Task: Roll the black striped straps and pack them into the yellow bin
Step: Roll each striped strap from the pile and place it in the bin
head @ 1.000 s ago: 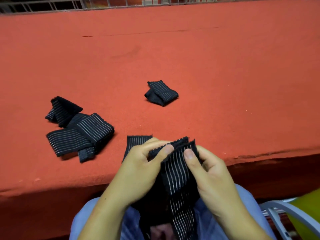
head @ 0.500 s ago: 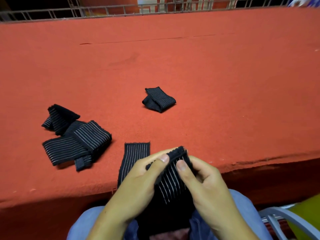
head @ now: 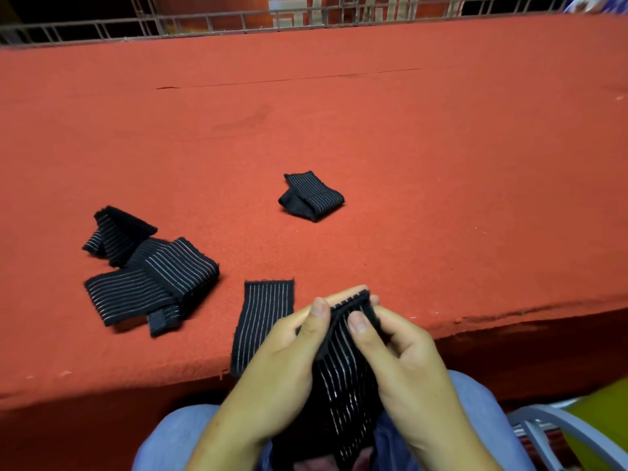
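Evidently rolling is only beginning: the left hand and right hand each pinch the top end of one black striped strap, held over the lap at the near edge of the counter, so the next move calls for tight, even turns down its hanging length.

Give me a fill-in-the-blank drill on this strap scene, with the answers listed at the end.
1. The left hand and right hand pinch the held strap, which is ____ with pale stripes.
2. The table is covered in ____ cloth.
3. The yellow bin peeks in at the lower ____ corner of the view.
4. The folded strap lies alone, and the strap pile lies to its ____.
Missing words: black; red; right; left.
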Tool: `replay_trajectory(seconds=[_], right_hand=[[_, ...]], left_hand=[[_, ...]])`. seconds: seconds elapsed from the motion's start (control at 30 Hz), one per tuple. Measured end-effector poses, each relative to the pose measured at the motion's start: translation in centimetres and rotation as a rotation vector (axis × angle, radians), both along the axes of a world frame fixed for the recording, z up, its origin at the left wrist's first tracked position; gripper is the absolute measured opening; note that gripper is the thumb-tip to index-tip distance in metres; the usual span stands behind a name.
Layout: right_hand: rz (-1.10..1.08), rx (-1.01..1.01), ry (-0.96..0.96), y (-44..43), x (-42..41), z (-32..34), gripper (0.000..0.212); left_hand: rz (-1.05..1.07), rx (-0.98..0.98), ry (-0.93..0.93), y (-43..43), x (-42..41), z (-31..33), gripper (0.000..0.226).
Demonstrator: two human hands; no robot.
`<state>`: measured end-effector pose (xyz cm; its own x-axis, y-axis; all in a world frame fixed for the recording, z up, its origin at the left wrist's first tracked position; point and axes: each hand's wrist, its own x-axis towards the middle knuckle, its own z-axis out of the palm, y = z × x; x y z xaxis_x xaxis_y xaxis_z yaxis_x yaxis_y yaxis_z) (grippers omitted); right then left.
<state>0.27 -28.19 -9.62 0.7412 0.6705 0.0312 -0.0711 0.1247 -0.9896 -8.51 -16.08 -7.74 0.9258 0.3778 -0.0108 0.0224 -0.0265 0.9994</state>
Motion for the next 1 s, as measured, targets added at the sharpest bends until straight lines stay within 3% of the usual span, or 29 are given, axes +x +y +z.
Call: replay_trajectory(seconds=[0.27,0.43,0.6,0.77,0.9,1.0], right_hand=[[0.025,0.001,-0.033,-0.1,-0.1,-0.3,0.019],[-0.008,0.013,-0.046,0.1,0.1,-0.4,0.022],[-0.083,0.003,-0.084,0.3,0.1,-0.4,0.021],[-0.085,-0.023,-0.109,0.1,0.2,0.3,0.023],[-0.176,-0.082,-0.111,-0.6,1.1,0.0,0.042],[-0.036,-0.099,-0.16,-1.2,1.5,0.3,0.024]], left_hand=[[0.092,-0.052,-0.032,-0.3,0.1,0.2,0.048],[0.022,0.003,-0.05,-0.6,0.1,0.0,0.048],[-0.085,0.133,-0.063,-0.2,-0.3,-0.4,0.075],[0.051,0.211,-0.059,-0.1,-0.1,-0.1,0.041],[0.05,0.266,-0.05,0.5,-0.3,0.4,0.039],[0.005,0.343,-0.068,0.9,-0.4,0.6,0.036]])
